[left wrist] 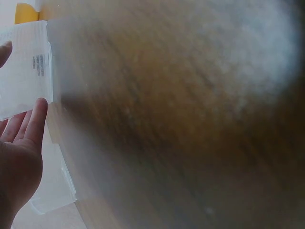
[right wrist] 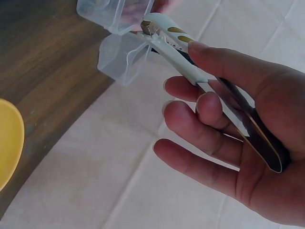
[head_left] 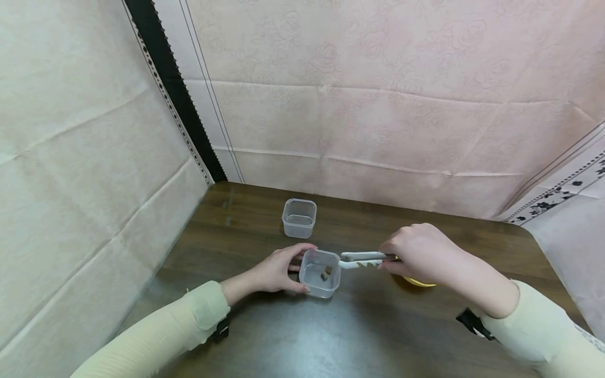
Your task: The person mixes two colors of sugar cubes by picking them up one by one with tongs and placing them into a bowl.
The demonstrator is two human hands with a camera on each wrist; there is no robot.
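My left hand point(head_left: 279, 269) holds a clear plastic container point(head_left: 309, 286) from its left side, thumb at the near side and fingers at the far side. A few small brown pieces point(head_left: 326, 273) lie inside it. In my right hand point(head_left: 425, 254) is a pair of tongs point(head_left: 361, 264), with metal arms and white ends printed with leaves. The ends of the tongs are right at the container's right rim. In the right wrist view, a small brown piece point(right wrist: 145, 27) shows at their tips, and the thumb and fingers pinch the arms.
A second clear container point(head_left: 299, 226) stands behind the first on the dark wooden table point(head_left: 246, 220). A yellow bowl point(right wrist: 9, 143) sits under my right hand, mostly hidden in the head view. Pale cloth walls point(head_left: 378, 126) rise along the table's back and sides.
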